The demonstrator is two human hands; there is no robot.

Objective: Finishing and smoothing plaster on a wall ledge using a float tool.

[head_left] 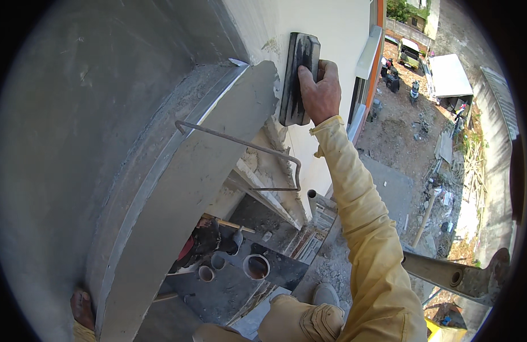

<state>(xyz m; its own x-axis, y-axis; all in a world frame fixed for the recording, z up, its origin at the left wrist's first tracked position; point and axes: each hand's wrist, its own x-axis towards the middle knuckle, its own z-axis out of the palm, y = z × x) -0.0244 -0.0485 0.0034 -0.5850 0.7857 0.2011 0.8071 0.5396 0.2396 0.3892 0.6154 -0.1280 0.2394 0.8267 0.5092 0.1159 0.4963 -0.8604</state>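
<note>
The right hand (321, 94) was up high, in front of the white wall (340, 25). It pinched a black plaster float (298, 80), with the thumb on the near face and the other fingers bent round the right side. The float stood almost straight up, just past the top end of a curved ledge (183, 171). I cannot tell if it touched the wall. The right arm reached up and forward from the bottom, a little bent, in a wrinkled yellow sleeve (366, 222).

The left hand (82, 305) was low down at the far left, by the bottom end of the ledge. Its fingers pointed up and lay close together. Its palm was hidden, so I cannot tell if it held something.

The ledge had smooth grey plaster on its front and a thin, pale strip (215, 106) along its top edge. A bent metal rod (240, 138) hooked over it and hung out in front. A big grey wall (69, 142) rose on the left.

Far below, another person in dark clothes (198, 245) was near three buckets (268, 267). Off to the right, a small truck (409, 55) and a motorbike (414, 91) stood in a dirt yard (397, 122).
</note>
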